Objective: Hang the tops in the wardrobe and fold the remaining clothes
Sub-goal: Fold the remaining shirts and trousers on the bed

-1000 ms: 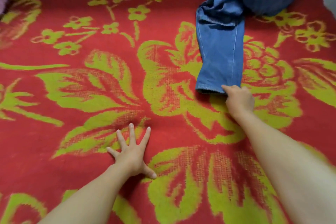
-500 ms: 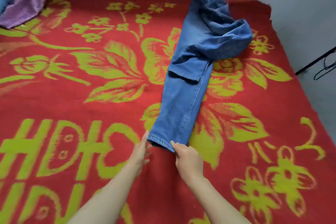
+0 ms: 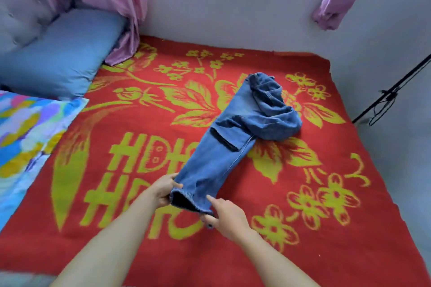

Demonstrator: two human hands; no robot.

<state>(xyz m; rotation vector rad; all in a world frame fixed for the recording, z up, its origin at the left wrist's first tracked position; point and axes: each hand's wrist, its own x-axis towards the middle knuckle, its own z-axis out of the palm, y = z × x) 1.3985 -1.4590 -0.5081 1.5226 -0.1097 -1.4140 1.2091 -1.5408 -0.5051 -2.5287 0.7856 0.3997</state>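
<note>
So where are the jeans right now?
Head view: the jeans lie centre-right on the red blanket, hem held by the left hand and right hand.

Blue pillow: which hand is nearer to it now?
Left. The left hand grips the jeans hem on the side facing the blue pillow; the right hand pinches the hem's other corner, farther off.

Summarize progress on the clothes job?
Done: no folded or hung garment shows in view. In hand: left hand and right hand grip the hem of the jeans, waist end bunched on the blanket. Left: fold the jeans.
</note>
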